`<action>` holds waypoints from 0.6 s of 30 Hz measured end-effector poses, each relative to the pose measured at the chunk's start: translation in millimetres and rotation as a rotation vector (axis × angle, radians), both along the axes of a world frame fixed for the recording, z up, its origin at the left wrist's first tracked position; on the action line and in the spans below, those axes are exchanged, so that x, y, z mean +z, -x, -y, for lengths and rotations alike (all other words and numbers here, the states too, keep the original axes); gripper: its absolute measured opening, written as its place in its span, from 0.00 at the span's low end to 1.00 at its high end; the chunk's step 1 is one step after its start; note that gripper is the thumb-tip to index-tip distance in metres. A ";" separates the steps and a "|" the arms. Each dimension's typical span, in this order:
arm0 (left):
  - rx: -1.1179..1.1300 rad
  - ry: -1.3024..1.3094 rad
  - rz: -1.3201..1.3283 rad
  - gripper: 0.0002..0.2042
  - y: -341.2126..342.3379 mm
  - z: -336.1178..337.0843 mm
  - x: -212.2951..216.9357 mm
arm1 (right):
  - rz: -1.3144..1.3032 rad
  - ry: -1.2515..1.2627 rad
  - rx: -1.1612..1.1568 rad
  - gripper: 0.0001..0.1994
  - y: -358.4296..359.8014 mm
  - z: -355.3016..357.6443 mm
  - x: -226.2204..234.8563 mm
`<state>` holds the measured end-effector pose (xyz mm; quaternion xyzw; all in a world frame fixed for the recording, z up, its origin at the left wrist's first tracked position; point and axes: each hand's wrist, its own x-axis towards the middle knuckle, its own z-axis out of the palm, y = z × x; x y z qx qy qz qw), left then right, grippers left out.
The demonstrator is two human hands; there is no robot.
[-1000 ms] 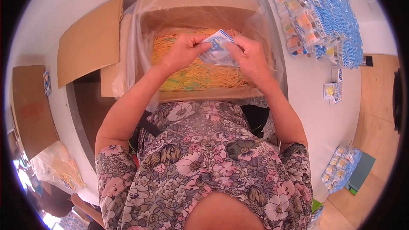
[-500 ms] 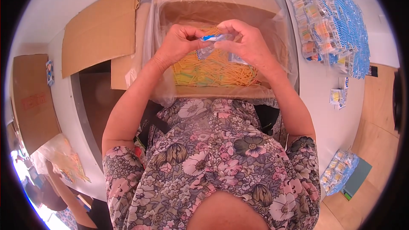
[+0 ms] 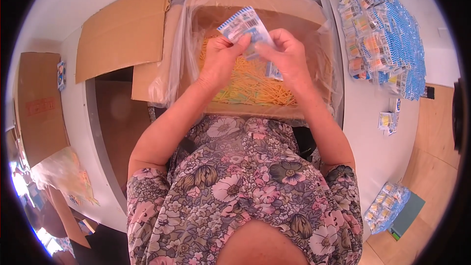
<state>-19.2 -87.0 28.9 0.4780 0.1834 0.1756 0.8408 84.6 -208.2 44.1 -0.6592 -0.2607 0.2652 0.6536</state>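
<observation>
Over the open carton, my left hand [image 3: 223, 59] pinches a small flat plastic packet [image 3: 251, 25] between thumb and fingers. The packet has a blue striped edge and a barcode and is tilted up. My right hand [image 3: 288, 58] is closed at the packet's lower right corner, its thumb slightly blurred. A second small packet [image 3: 273, 72] shows under my right palm; whether my curled fingers hold it or it lies in the carton, I cannot tell. Below both hands, the carton [image 3: 260, 111], lined with clear plastic, holds many thin yellow, orange and green sticks [image 3: 250, 86].
A tall stack of filled packets [image 3: 387, 39] stands at the far right, with a few loose packets [image 3: 387, 121] nearer. A blue bag of packets [image 3: 387, 206] lies lower right beside a green folder [image 3: 408, 216]. Cardboard flaps [image 3: 125, 32] rise on the left. Another person's arm [image 3: 66, 216] shows lower left.
The packet has gone from crumpled and edge-on between my fingers to spread flat and raised, its printed side showing. My left hand has shifted right and slightly down.
</observation>
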 end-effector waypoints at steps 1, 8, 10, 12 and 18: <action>-0.012 -0.102 -0.032 0.07 1.4 -2.6 1.5 | 0.142 0.031 0.057 0.08 -5.2 1.4 0.0; -0.333 -0.275 -0.099 0.08 14.5 -17.6 6.5 | 0.372 0.321 0.278 0.09 -17.8 -0.8 34.3; -0.254 -0.290 -0.096 0.06 10.9 -21.7 5.6 | 0.149 0.255 0.161 0.09 -19.7 -6.7 28.0; -0.185 -0.358 -0.074 0.05 9.7 -29.2 -3.7 | 0.131 0.123 0.142 0.09 -16.4 -14.6 13.7; 0.005 -0.469 -0.126 0.03 22.8 -53.7 -2.3 | 0.106 0.218 0.317 0.08 -13.7 -26.0 -51.9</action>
